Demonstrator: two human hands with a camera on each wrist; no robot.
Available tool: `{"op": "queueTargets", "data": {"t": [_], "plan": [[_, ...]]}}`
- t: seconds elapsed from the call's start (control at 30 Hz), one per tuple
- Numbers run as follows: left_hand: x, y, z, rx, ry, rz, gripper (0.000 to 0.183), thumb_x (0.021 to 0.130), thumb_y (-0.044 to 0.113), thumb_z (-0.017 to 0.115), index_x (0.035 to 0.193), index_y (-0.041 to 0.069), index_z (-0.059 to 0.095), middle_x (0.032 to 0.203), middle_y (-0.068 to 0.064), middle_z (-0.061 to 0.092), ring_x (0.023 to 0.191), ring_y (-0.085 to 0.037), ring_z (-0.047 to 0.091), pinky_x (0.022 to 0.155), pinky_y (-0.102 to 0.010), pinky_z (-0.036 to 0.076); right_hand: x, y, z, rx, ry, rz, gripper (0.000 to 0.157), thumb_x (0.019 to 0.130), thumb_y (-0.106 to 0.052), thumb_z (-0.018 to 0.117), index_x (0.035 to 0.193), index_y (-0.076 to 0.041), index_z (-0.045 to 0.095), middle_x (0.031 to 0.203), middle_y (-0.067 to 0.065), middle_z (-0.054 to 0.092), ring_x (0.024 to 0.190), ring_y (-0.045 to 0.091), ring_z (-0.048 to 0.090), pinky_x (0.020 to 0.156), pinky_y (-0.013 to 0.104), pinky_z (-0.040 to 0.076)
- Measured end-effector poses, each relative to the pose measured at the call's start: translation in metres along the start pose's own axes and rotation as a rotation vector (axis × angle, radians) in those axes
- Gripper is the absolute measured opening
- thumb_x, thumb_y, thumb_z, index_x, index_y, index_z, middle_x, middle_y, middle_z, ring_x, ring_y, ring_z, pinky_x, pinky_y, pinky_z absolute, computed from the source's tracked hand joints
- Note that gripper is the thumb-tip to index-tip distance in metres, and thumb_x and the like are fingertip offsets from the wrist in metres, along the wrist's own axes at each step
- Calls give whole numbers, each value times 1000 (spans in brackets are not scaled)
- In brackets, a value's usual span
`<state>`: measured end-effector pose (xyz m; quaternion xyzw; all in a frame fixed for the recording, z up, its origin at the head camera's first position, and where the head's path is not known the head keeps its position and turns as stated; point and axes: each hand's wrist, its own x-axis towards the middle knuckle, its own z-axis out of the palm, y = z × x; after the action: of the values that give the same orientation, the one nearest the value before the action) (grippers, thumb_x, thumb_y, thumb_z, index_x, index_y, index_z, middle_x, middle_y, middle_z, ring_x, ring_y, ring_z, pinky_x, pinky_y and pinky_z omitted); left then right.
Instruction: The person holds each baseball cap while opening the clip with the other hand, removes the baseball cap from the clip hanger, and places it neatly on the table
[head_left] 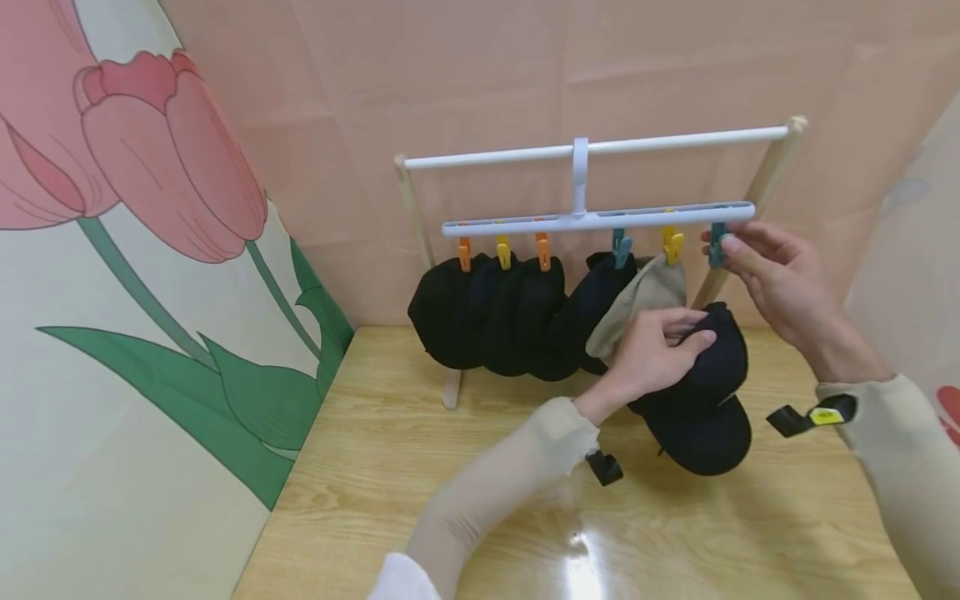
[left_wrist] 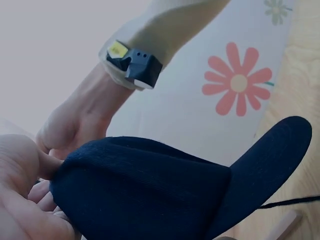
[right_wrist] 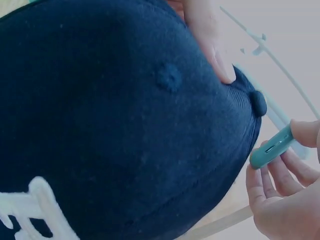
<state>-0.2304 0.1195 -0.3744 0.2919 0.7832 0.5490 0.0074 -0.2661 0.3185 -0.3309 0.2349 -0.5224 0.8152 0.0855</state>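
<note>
Pinching a dark cap (head_left: 720, 362) by its crown below the right end of the white hanger (head_left: 600, 221), a person's left hand (head_left: 651, 354) works near the right hand (head_left: 795, 283), whose thumb and fingers pinch a teal clip (head_left: 717, 246) at that end. Catching only a sliver of crown could let the cap drop from beneath the hanger. White embroidery (right_wrist: 52, 212) shows only in the right-wrist view.

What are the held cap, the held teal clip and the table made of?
The held cap looks like matte cloth, with fine texture and a seam. The held teal clip seems smooth plastic, evenly coloured. The table shows glossy wood grain, maybe real wood, maybe a printed covering.
</note>
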Motion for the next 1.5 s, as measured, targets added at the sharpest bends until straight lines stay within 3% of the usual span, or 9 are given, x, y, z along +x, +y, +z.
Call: {"op": "queueTargets", "data": {"t": [0.27,0.73,1.0,1.5], "plan": [[-12,-5,0,-69,11,55,29,105,17,69,131,5,75,128,-5,78,108,7,70,90,-7,52,-4,2,-4,-77,0,22,37,105,13,54,140,10,61,123,11,77,115,18,76,99,23,58],[-27,-3,-5,-168,29,69,29,105,12,69,132,1,73,134,-11,75,113,7,68,91,-8,53,-15,9,-13,-200,21,97,37,104,7,60,141,1,63,122,5,79,110,14,77,98,17,56],[-36,-5,-10,-184,48,55,29,105,12,69,131,0,72,135,-12,74,112,6,68,90,-9,53,-24,15,-20,-213,20,113,32,105,9,58,135,0,65,123,5,79,106,12,77,93,19,59],[-39,-12,-7,-193,94,51,27,103,10,71,129,1,74,123,-15,79,105,6,70,89,-10,55,-45,19,-34,-290,20,177,37,107,5,57,144,5,55,125,0,77,104,11,76,87,21,61]]}}
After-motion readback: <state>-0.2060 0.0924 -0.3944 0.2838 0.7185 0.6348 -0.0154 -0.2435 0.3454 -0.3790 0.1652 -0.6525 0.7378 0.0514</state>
